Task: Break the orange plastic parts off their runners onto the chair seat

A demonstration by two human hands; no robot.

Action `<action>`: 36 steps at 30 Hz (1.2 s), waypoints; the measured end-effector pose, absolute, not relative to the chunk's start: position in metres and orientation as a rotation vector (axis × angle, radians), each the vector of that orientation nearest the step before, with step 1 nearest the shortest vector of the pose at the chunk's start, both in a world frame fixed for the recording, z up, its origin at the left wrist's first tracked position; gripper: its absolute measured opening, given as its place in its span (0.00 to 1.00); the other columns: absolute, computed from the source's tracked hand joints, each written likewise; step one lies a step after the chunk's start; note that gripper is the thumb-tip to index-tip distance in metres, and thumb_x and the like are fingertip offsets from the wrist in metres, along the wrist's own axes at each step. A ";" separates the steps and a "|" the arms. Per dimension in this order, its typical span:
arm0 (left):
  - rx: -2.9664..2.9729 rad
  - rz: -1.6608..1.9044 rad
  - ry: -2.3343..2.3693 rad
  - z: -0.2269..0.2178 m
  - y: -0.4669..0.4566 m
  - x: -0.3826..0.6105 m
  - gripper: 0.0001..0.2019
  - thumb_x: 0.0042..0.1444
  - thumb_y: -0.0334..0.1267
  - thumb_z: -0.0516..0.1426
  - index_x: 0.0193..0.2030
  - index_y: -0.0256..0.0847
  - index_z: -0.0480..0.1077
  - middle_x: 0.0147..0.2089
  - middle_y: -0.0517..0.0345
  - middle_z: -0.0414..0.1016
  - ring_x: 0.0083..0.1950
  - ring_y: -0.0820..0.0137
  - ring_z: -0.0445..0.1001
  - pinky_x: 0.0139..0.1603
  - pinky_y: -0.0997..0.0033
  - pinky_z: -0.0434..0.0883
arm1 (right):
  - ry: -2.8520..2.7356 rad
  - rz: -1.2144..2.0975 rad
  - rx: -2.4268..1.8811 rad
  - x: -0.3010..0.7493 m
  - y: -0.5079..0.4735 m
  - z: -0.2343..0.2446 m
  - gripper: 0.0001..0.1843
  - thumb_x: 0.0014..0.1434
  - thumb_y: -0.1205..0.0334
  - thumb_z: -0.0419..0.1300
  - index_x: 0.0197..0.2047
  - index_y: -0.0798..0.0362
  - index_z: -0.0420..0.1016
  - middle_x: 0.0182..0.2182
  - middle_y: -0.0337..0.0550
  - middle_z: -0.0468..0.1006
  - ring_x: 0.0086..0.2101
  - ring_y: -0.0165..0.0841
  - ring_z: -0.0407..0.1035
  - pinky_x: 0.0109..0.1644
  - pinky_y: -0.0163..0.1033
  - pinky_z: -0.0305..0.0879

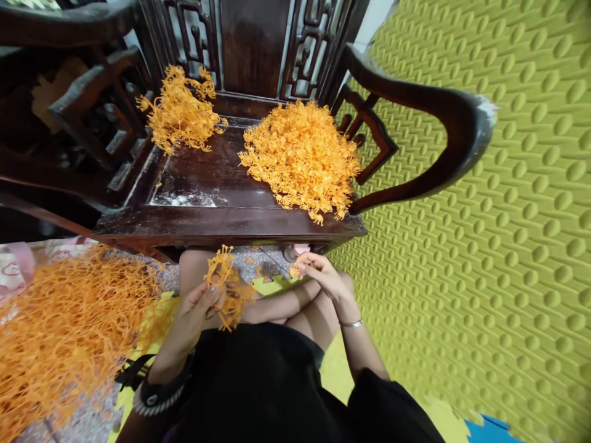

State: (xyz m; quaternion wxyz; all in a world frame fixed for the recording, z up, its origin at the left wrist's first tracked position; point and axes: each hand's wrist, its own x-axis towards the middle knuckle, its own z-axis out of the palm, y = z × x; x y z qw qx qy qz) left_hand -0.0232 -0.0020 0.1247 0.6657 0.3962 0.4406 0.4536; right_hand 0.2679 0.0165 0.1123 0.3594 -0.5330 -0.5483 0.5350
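My left hand (196, 307) is closed around a bunch of thin, branching orange plastic sprigs (222, 266), held above my lap. Some of these strands hang down past the fingers. Off to the right, my right hand (324, 278) pinches a small orange plastic piece (294, 271) between thumb and fingertips, apart from the bunch. In front of both hands, on the seat of a dark wooden chair (221, 221), lie a dense heap of small orange flower-like pieces (302, 157) and, farther left, a looser tangle of orange sprigs (182, 114).
A large mass of tangled orange strands (78, 326) spreads over the floor at left, beside a pink-and-white printed bag (16, 271). The chair's curved armrest (462, 141) juts out over yellow textured foam matting (521, 246). Orange bits lie on the speckled floor under the seat.
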 end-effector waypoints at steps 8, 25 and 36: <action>0.884 0.961 0.869 0.129 -0.003 -0.016 0.17 0.53 0.49 0.60 0.24 0.39 0.63 0.21 0.65 0.63 0.23 0.76 0.63 0.27 0.77 0.63 | -1.184 1.230 -0.860 0.256 0.032 0.156 0.14 0.47 0.53 0.67 0.26 0.51 0.68 0.24 0.37 0.67 0.26 0.30 0.62 0.31 0.36 0.60; 0.904 1.097 0.934 0.151 0.004 0.014 0.17 0.54 0.52 0.57 0.33 0.38 0.71 0.14 0.67 0.61 0.21 0.76 0.65 0.28 0.78 0.64 | -1.750 -0.495 -1.660 0.339 0.167 0.217 0.11 0.59 0.63 0.52 0.39 0.55 0.74 0.46 0.55 0.71 0.50 0.47 0.60 0.52 0.56 0.56; 0.979 1.089 0.823 0.167 0.012 0.029 0.22 0.50 0.54 0.60 0.20 0.36 0.66 0.17 0.64 0.61 0.19 0.79 0.57 0.21 0.79 0.55 | -1.643 0.923 -0.866 0.201 0.053 0.207 0.32 0.56 0.44 0.58 0.60 0.45 0.56 0.51 0.50 0.67 0.40 0.36 0.68 0.42 0.42 0.67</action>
